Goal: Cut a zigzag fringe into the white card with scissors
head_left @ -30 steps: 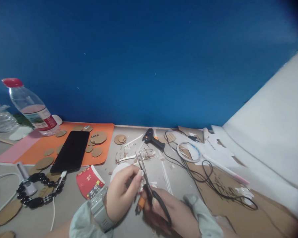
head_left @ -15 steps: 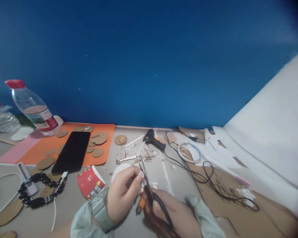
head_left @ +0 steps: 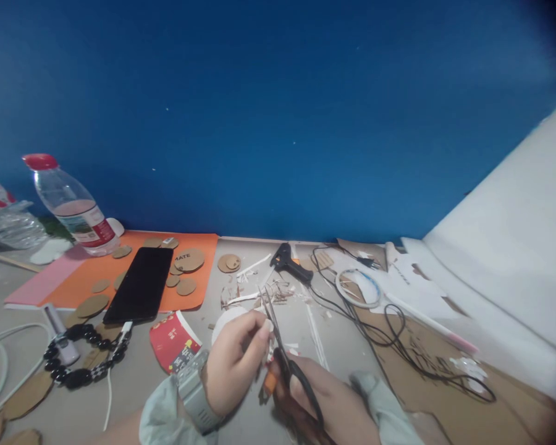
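Observation:
My left hand (head_left: 236, 358), with a pale watch on its wrist, is closed, thumb and fingers pinched together around a white paper piece. A rounded white part of the paper (head_left: 225, 321) shows behind the knuckles; the rest is hidden by the fingers. In my right hand (head_left: 327, 392) is a pair of black-handled scissors (head_left: 285, 358), fingers through the loops. The blades point away from me, slightly parted, right beside my left fingertips. A small orange thing (head_left: 271, 382) shows by the scissors' handle; its kind is unclear. Left of my watch lies a red printed paper piece (head_left: 173, 343).
Paper scraps (head_left: 278, 292) and a black glue gun (head_left: 290, 264) lie beyond my hands. Cords (head_left: 375, 337) cross the cardboard (head_left: 426, 383) on the right. At left are a phone (head_left: 141, 284), a beaded bracelet (head_left: 78, 377), cardboard discs (head_left: 189, 259) and a water bottle (head_left: 81, 213).
The whole view has shifted slightly, with things appearing a little further right. Both hands keep nearly the same pose, the scissors still by the left fingertips.

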Demonstrator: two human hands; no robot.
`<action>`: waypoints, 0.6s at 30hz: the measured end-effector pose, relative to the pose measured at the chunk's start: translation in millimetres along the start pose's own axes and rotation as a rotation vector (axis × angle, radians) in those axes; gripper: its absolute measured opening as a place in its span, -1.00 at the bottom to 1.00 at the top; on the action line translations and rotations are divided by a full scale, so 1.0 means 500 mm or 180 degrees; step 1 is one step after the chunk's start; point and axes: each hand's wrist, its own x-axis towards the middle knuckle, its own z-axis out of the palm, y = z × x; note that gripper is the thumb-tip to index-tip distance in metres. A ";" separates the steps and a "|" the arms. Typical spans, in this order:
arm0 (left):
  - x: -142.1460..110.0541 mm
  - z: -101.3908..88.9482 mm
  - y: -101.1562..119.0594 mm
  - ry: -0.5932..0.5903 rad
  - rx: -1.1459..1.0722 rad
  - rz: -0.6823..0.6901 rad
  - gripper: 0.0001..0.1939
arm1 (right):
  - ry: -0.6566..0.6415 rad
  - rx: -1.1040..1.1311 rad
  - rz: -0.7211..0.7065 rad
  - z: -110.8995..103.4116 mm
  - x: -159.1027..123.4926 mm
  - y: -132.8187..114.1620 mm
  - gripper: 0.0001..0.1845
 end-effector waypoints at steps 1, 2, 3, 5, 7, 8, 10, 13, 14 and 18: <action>0.001 0.000 0.001 -0.0002 -0.0020 -0.0004 -0.72 | -0.0030 0.0050 0.0055 -0.001 0.000 0.008 -0.51; 0.002 0.000 0.002 -0.0007 -0.0039 -0.0015 -0.72 | -0.0069 0.0080 0.0111 -0.002 0.000 0.016 -0.52; 0.003 0.001 0.003 -0.0008 -0.0053 -0.0023 -0.72 | -0.0102 0.0107 0.0166 -0.003 0.000 0.023 -0.52; 0.006 0.001 0.005 0.0000 -0.0058 -0.0038 -0.72 | -0.0219 0.0148 0.0237 -0.006 0.000 0.031 -0.50; 0.008 0.001 0.006 -0.0006 -0.0049 -0.0048 -0.73 | -0.0326 0.0133 0.0188 -0.006 0.000 0.030 -0.49; 0.008 0.001 0.006 -0.0010 -0.0051 -0.0046 -0.74 | -0.0346 0.0130 0.0158 -0.005 0.000 0.028 -0.48; 0.008 0.001 0.006 -0.0023 -0.0072 -0.0043 -0.73 | -0.0242 0.0140 0.0113 0.000 0.000 0.023 -0.49; 0.008 -0.001 0.005 -0.0016 -0.0105 -0.0039 -0.72 | 0.0020 0.0232 0.0122 0.011 0.000 0.018 -0.52; 0.007 -0.001 0.005 -0.0015 -0.0113 -0.0045 -0.72 | 0.0074 0.0300 0.0144 0.014 0.000 0.018 -0.52; 0.005 -0.002 0.003 0.0006 -0.0193 -0.0040 -0.72 | 0.0189 0.0606 0.0280 0.020 0.005 0.010 -0.47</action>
